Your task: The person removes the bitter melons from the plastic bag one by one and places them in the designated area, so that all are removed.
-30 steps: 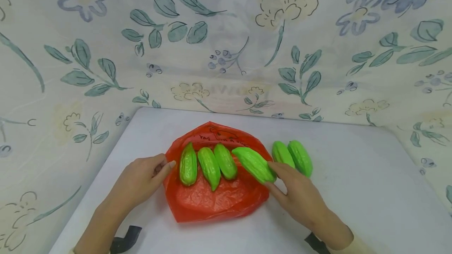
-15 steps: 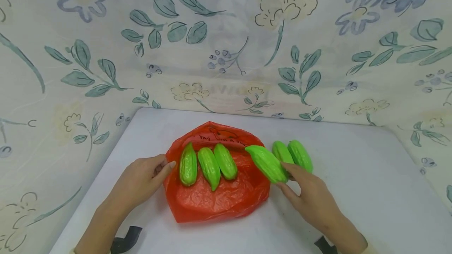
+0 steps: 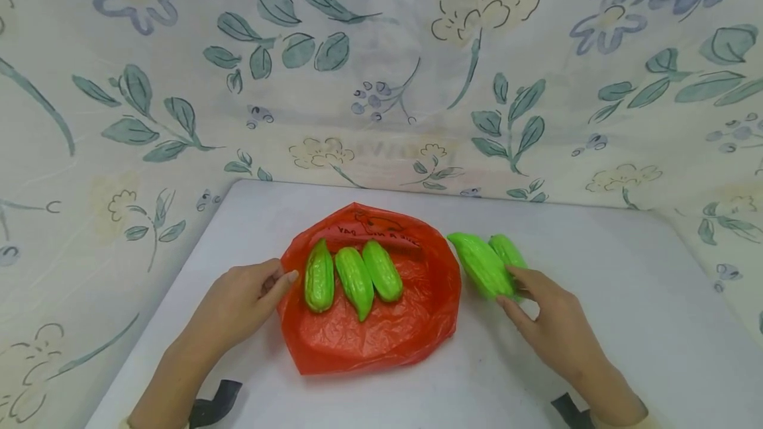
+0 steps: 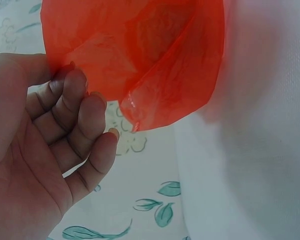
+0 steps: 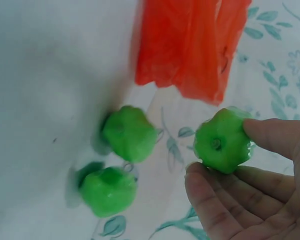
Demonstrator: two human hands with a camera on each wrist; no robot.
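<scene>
The right hand (image 3: 551, 316) has just carried its held gourd (image 3: 478, 267) sideways off the red bag (image 3: 369, 346), which it overlapped a second ago; now only the gourd's tip comes near the bag's edge, so I would count it with the gourds outside. That grip is a pinch, thumb on one side, fingertips on the other. The left hand (image 3: 238, 296), across the bag from it, has not shifted and pinches the plastic edge between thumb and fingers, probably steadying it. I count six gourds in all. One is in the right grip. Three lie in the bag, between the two grips: the first gourd (image 3: 319, 280) just beside the left thumb, then the middle gourd (image 3: 355, 280) and the third gourd (image 3: 383, 273), which seem to touch. Two rest on the white table (image 3: 644, 323) beside the held one, a nearer loose gourd (image 5: 130, 134) and a farther loose gourd (image 5: 108, 191), both apart from it in the right wrist view. There is one bag and one table.
</scene>
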